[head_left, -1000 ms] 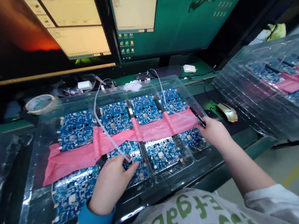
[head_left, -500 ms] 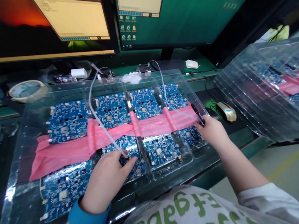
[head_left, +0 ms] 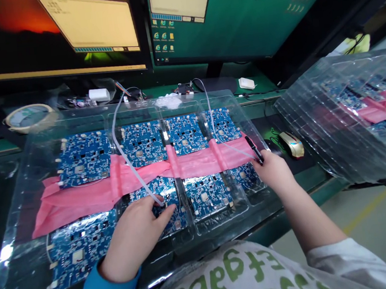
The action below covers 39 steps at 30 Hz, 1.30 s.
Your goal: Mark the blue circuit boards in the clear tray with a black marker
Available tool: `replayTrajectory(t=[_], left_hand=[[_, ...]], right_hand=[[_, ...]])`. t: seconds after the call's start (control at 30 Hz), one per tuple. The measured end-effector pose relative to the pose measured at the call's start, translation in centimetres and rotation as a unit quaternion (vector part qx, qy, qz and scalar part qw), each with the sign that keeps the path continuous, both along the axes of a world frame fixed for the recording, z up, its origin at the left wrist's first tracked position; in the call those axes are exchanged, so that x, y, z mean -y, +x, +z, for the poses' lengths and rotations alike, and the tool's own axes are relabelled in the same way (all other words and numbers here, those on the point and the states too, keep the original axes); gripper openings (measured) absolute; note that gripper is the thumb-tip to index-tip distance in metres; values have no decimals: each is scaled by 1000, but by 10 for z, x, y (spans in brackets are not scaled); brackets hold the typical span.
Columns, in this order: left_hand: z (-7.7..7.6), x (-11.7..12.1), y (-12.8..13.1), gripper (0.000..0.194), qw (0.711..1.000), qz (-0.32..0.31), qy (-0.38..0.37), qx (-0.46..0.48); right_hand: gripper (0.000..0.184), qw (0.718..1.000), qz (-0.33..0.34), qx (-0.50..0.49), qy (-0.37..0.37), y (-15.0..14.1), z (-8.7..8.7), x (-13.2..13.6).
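Head view: right hand (head_left: pixel 272 175) closed on a black marker (head_left: pixel 254 149). Left hand (head_left: pixel 133 239) open, lying on a blue circuit board (head_left: pixel 165 186), lower row of a clear plastic tray (head_left: pixel 222 226), touching a clear tube (head_left: pixel 127 158) end, below pink tape (head_left: pixel 81 194).

The head-worn camera looks forward and down, from just above the shirt (head_left: pixel 237 275), onto the nearby circuit-board tray (head_left: pixel 83 118).

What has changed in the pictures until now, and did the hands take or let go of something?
Only the head view moved a little: the tray now sits further left in the picture, mostly at its left end. Nothing was taken or let go. The left hand stays on a board beside the end of the white tube, and the right hand keeps the black pen.
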State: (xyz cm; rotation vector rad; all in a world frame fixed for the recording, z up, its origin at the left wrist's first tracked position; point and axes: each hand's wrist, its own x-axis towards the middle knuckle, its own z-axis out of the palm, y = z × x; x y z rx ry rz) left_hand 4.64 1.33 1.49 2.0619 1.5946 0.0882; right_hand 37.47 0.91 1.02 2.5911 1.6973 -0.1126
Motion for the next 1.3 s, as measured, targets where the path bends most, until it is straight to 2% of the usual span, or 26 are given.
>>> replayTrajectory(t=[0.27,0.97,1.3], left_hand=[[4,-2,3,35,1000,0,-29,-6],[4,-3,2,37,1000,8,-25,6],[5,-4,2,36,999,8,-38,6]], right_hand=[[9,1000,5,1,3,0,0,1],[4,1000,15,-8,-10,-3,-5,2],[11,1000,-9,-4,-18,-5,-4,5]])
